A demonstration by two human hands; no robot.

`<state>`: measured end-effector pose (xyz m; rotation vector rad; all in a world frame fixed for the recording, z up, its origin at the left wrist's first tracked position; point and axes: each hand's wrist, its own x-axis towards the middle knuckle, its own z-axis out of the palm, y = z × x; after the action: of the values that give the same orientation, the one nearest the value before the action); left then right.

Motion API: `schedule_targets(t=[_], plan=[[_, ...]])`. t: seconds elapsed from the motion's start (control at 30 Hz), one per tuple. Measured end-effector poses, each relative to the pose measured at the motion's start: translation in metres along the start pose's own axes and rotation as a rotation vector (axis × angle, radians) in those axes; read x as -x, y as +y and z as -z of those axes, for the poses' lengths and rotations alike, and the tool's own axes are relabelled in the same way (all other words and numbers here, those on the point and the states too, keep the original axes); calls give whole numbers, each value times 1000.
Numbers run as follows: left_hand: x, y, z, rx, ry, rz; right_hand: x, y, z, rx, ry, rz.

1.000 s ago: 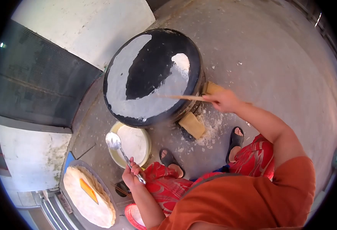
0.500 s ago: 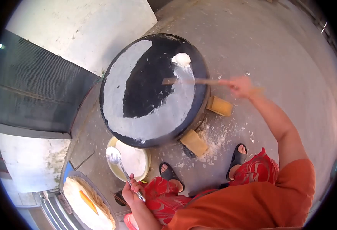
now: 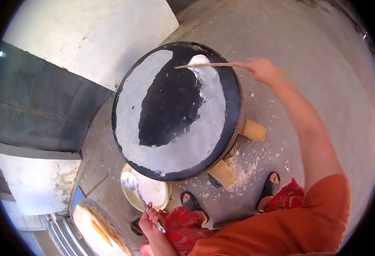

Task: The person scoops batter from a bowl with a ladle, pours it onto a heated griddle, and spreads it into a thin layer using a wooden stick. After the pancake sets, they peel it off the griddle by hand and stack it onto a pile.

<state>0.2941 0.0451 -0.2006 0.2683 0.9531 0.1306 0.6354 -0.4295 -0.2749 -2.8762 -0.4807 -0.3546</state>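
A thin layer of pale batter [image 3: 170, 149] lies in a curved band on the round black griddle [image 3: 166, 102]. My right hand [image 3: 260, 70] grips the end of a flat wooden spreader [image 3: 215, 65], which lies across the near side of a white batter lump [image 3: 199, 59] at the griddle's far side. In my left hand [image 3: 151, 218] is a metal ladle [image 3: 130, 181], its bowl over the rim of the batter bucket [image 3: 151, 190].
Yellowish blocks [image 3: 222, 173] stand by the griddle's base, with pale crumbs on the floor. Lower left, a tray holds stacked flatbreads [image 3: 87, 222] with an orange strip on top. White walls and a dark corrugated panel [image 3: 42, 98] are at the left.
My right hand and the spreader have moved away from me, up to the batter lump. The ladle stays in my left hand. The view has shifted slightly.
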Motion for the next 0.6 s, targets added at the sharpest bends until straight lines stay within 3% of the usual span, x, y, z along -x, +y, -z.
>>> schedule_targets(t=[0.13, 0.2, 0.27, 0.37, 0.43, 0.57, 0.6], plan=[[-5, -4, -9, 62, 16, 11, -53, -49, -29, -32, 97, -23], [-7, -2, -9, 89, 29, 26, -48, -57, -35, -353, 45, -5], [-10, 3, -5, 87, 19, 53, -20, -32, -2, -171, -144, 95], [-14, 6, -5, 51, 4, 28, -20, 25, -9, -296, -105, 20], [-16, 4, -13, 65, 11, 25, -44, 22, -13, 8, 29, -19], [-22, 4, -20, 113, 20, 46, -82, -47, -28, -57, 99, 4], [-22, 6, -20, 117, 18, 47, -79, -46, -33, -246, 51, -27]])
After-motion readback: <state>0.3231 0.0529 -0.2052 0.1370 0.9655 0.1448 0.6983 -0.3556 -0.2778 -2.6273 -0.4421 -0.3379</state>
